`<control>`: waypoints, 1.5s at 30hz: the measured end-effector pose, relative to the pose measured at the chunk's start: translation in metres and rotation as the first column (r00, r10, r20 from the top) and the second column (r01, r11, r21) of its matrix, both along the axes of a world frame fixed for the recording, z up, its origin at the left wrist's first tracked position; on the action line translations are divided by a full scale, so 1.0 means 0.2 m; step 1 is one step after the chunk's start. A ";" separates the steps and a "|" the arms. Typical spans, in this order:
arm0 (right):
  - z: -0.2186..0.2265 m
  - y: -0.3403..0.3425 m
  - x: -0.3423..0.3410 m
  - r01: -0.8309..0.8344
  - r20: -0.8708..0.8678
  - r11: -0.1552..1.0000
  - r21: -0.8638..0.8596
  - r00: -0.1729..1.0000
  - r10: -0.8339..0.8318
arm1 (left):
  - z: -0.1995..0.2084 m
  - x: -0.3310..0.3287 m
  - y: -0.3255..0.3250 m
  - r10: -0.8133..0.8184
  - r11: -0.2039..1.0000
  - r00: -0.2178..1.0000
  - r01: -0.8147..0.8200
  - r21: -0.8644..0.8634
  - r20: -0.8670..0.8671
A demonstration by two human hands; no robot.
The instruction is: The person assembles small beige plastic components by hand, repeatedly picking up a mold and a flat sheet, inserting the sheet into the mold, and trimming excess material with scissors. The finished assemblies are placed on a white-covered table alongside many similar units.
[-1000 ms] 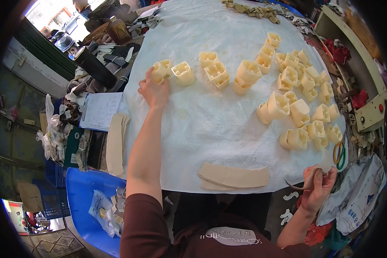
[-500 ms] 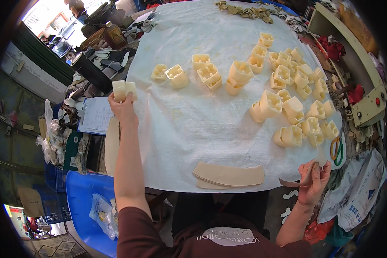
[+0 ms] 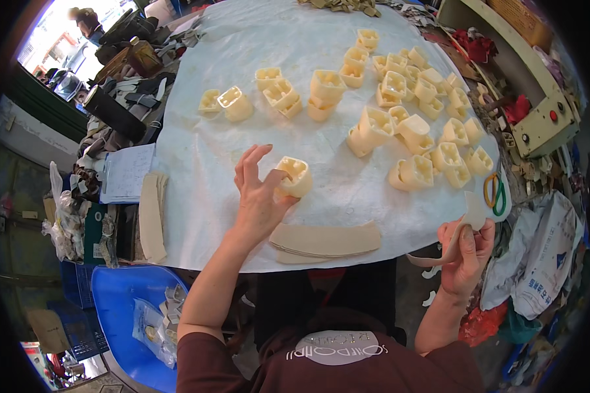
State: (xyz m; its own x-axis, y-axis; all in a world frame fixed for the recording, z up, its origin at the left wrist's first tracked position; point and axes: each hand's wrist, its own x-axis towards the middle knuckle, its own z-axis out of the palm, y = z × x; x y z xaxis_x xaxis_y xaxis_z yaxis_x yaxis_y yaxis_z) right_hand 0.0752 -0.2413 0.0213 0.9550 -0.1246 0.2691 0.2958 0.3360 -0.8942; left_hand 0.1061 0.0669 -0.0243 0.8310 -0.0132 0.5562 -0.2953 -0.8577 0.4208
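Over the middle of the table, my left hand (image 3: 255,200) pinches a cream plastic piece (image 3: 296,175) between thumb and index finger, its other fingers spread away. The piece is hollow, with inner ribs showing at its top. At the table's near right corner, my right hand (image 3: 465,255) is closed around a curved beige strip (image 3: 453,247). One end of the strip hangs below the hand, and a paler end sticks up above it. Between the hands, by the near edge, lies a stack of curved beige strips (image 3: 331,241).
Many cream pieces (image 3: 406,173) stand across the right side, some stacked; several more (image 3: 235,105) are farther left. Another strip pile (image 3: 152,216) lies along the left edge beside a clipboard (image 3: 128,173). Orange and green loops (image 3: 498,196) lie at right. A blue tub (image 3: 118,308) sits below left.
My left hand has come from the table's left edge to the middle, bringing cream plastic with it. My right hand keeps its strip. The whole view has shifted slightly.
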 end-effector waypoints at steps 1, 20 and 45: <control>0.00 0.00 -0.01 -0.013 -0.011 1.000 0.016 1.000 0.013 | -0.02 0.01 0.02 -0.076 0.984 0.995 0.066 -0.166 -0.060; -0.12 0.32 -0.15 -0.633 0.089 0.539 0.555 0.690 0.718 | 0.08 -0.41 -0.34 -0.497 -0.135 0.854 0.100 -0.986 0.155; 0.02 0.24 -0.17 -0.577 -0.161 0.555 -0.599 0.766 0.623 | 0.05 -0.62 -0.32 -0.536 0.545 0.820 0.153 -0.824 -0.202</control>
State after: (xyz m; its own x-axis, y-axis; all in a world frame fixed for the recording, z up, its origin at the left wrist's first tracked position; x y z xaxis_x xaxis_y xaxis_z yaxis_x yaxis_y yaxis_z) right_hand 0.0418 -0.1941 0.0250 0.7267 0.6740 0.1324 0.2869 -0.1227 -0.9501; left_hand -0.0188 0.0026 -0.0137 0.9860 -0.0939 0.1375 -0.1416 -0.0382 0.9892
